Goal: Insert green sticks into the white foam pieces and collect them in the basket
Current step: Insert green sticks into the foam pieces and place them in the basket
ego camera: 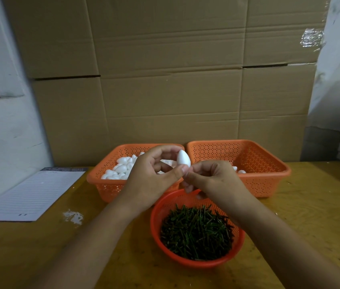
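Head view is showing two orange baskets sitting side by side at the back of the table. The left basket (pixel 110 184) is holding lots of white foam pieces (pixel 121 168). The right basket (pixel 254 163) is holding only a few. A round bowl (pixel 158 209) of green sticks (pixel 196 232) is sitting nearest, just under both hands. The left hand (pixel 152 176) is holding one foam egg (pixel 183 158) standing up, pointy end up. The right hand (pixel 213 178) is pinching at the egg's bottom; I cannot tell if it is holding a stick.
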Tool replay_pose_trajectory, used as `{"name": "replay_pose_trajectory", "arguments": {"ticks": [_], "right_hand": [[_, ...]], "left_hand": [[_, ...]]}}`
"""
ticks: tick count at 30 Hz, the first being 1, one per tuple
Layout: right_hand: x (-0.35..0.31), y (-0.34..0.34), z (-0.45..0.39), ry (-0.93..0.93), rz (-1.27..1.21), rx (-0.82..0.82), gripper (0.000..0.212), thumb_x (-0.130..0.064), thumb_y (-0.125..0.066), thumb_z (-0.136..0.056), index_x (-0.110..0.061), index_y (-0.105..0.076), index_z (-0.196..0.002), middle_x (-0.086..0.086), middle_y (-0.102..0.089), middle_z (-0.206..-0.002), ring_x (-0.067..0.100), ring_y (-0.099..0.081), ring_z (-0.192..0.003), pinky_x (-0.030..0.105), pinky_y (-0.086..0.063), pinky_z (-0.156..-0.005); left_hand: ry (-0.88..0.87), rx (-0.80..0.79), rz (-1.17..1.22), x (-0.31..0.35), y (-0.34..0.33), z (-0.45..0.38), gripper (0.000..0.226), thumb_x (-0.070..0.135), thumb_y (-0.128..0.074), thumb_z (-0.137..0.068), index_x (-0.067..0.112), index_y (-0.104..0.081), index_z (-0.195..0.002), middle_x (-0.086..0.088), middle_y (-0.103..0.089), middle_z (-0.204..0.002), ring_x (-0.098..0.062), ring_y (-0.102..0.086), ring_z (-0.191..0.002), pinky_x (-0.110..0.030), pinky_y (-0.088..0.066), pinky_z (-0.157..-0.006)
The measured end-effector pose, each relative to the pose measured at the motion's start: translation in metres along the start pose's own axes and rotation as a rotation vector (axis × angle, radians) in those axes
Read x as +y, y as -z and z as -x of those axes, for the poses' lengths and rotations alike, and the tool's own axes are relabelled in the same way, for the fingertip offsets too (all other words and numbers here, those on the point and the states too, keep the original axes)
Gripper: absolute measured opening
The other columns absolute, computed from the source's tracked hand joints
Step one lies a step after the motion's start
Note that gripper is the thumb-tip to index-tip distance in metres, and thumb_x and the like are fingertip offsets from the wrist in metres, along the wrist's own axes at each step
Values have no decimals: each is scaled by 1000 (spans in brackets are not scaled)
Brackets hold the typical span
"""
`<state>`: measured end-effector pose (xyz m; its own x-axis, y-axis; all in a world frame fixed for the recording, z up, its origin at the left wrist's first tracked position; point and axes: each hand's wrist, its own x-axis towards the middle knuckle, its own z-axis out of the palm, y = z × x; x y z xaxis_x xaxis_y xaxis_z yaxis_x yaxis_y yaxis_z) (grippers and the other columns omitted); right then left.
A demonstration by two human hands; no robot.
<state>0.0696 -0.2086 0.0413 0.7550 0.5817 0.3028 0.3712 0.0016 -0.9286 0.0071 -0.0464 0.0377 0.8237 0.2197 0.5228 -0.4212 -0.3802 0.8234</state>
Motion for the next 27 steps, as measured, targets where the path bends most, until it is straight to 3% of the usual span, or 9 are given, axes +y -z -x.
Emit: {"name": "replay_pose_trajectory", "arguments": {"ticks": [6, 11, 16, 22, 27], "right_hand": [[0, -1, 1, 6, 11, 8, 22, -19, -66, -95, -8, -73, -78, 1, -71, -65, 7, -66, -60, 18, -50, -54], [3, -2, 0, 3, 26, 7, 25, -22, -67, -95, -8, -74, -74, 4, -71, -64, 10, -64, -60, 20, -50, -54], [5, -2, 0, 11, 45, 7, 26, -24, -67, -94, -11, -73, -73, 2, -71, -64, 8, -65, -60, 18, -49, -54], [6, -2, -2, 9, 25, 32, 20, -21, -68, -93, -10, -74, -77, 3, -71, -63, 8, -65, -58, 18, -50, -53], [7, -3, -2, 16, 60, 37, 21, -19, -69, -93, -9, -74, -75, 6, -71, -64, 10, -64, -57, 22, -51, -54]], "left_hand": [[-32, -27, -30, 0, 2, 0, 31, 26, -77, -82, 35, -70, -111, 9, -72, -112, -21, -73, -90, -35, -61, -82], [-51, -44, -64, -1, 2, 1, 32, 20, -77, -86, 32, -69, -115, 9, -70, -112, -19, -72, -86, -22, -54, -71], [-62, -34, -65, -2, 0, 2, 32, 19, -77, -84, 33, -69, -112, 13, -70, -108, -11, -69, -79, -19, -51, -69], [-21, 8, -8, -3, -2, 0, 31, 27, -76, -80, 38, -68, -107, 7, -72, -111, -26, -72, -89, -35, -60, -81], [4, 7, 16, -3, -3, 0, 31, 28, -76, -79, 31, -69, -109, 5, -72, -110, -28, -72, -91, -36, -60, -84]]}}
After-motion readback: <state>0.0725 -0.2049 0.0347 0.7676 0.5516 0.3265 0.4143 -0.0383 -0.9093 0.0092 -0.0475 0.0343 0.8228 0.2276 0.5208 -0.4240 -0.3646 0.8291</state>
